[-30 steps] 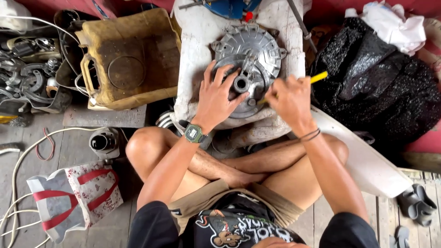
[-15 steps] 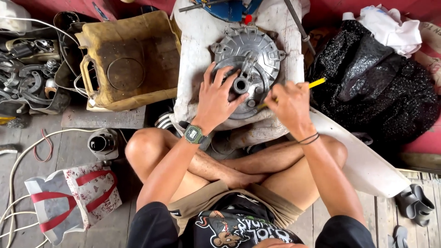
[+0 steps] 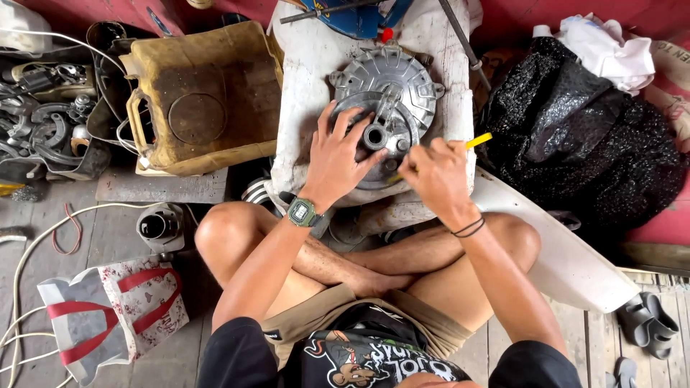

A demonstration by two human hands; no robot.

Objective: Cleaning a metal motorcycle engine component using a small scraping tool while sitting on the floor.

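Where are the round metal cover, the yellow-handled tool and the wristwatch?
round metal cover [image 3: 392,86]: head view, on its ribbed upper face.
yellow-handled tool [image 3: 480,139]: head view, on the yellow handle end.
wristwatch [image 3: 302,213]: head view, on its face.

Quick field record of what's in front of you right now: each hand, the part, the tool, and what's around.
left hand: spread flat on the round metal cover, fingers by its centre hub
right hand: gripping a yellow-handled tool, tip aimed at the cover
support: cover lies on a white block
left of block: dirty yellow jerrycan
right of block: black plastic bag
floor, lower left: red-and-white bag
posture: seated cross-legged
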